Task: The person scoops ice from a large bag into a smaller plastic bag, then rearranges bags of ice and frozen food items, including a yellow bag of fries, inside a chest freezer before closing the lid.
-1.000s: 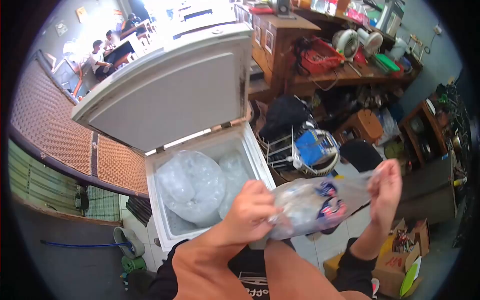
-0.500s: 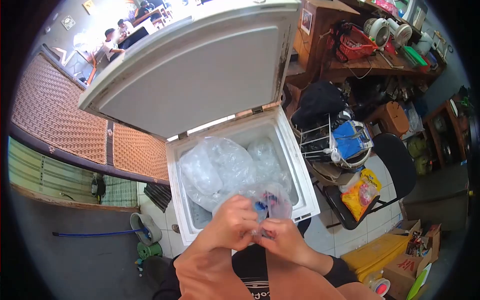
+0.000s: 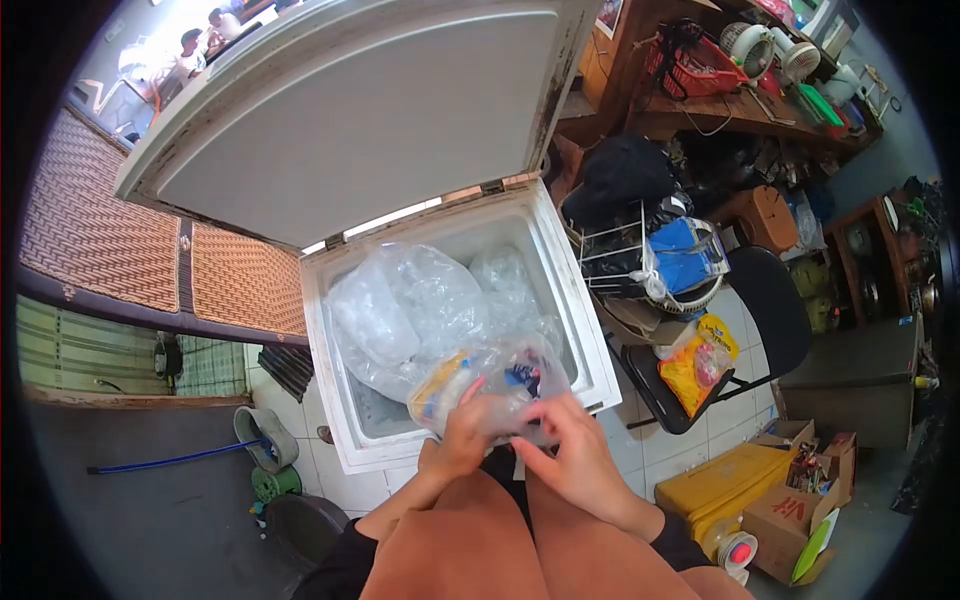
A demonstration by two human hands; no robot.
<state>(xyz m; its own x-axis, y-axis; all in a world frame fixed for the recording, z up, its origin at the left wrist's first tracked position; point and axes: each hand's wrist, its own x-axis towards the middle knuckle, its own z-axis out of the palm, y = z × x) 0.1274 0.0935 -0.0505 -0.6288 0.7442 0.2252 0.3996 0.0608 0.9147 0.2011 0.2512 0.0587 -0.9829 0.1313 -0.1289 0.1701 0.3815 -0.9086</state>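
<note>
A clear plastic bag (image 3: 490,375) with small colourful packets inside lies over the front of an open white chest freezer (image 3: 592,345). My left hand (image 3: 472,430) is closed on the bag's near left side. At its near right side, my right hand (image 3: 572,450) has thumb and forefinger apart, with the fingertips at the plastic; whether they grip it is unclear. Large clear bags with whitish contents (image 3: 420,300) fill much of the freezer behind. The freezer lid (image 3: 370,120) stands raised.
To the right, a black folding chair (image 3: 770,315) carries a yellow and orange bag (image 3: 695,370). A yellow container (image 3: 720,480) and cardboard boxes (image 3: 790,520) are at the lower right. Woven panels (image 3: 245,275) stand left. People (image 3: 195,50) sit in the background.
The bag has spread out to the left, showing more of its contents. My left hand has moved lower and my right hand's fingers have parted. The view has shifted slightly.
</note>
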